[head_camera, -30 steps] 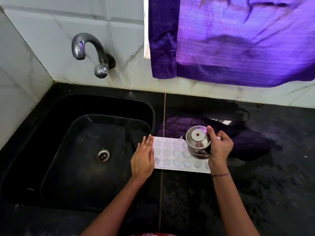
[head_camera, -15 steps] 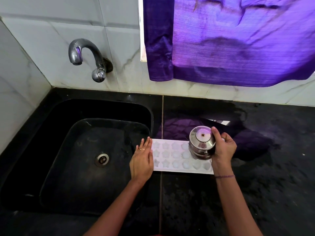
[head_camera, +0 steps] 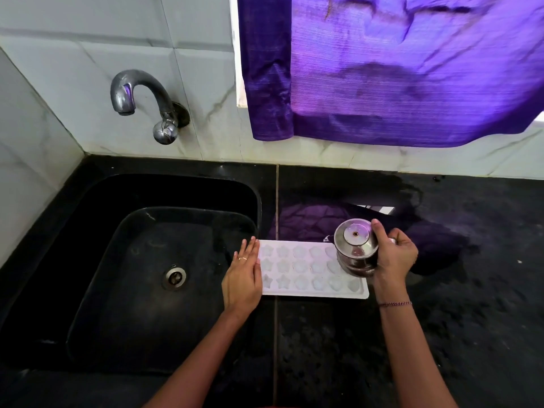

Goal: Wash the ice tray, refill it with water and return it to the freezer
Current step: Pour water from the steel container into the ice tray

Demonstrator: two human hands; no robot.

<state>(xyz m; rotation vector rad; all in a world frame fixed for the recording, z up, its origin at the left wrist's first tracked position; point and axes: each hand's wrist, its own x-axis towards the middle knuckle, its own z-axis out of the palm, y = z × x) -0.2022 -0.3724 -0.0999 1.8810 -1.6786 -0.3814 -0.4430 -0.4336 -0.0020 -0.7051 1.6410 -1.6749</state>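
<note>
A white ice tray (head_camera: 306, 273) with star-shaped and round cells lies flat on the black counter, just right of the sink. My left hand (head_camera: 243, 278) rests flat against its left end, fingers straight and together. My right hand (head_camera: 393, 254) grips a small steel jug (head_camera: 356, 250) with a lid, held upright over the tray's right end and hiding the cells beneath it. Whether the cells hold water is hard to tell.
The black sink (head_camera: 88, 219) with a steel drain (head_camera: 175, 276) lies to the left. A steel tap (head_camera: 141, 98) juts from the tiled wall above it. A purple curtain (head_camera: 397, 69) hangs over the wet black counter (head_camera: 471, 290).
The jug has shifted slightly right along the tray and sits more upright. My left hand stays at the tray's left end. The camera has tilted a little.
</note>
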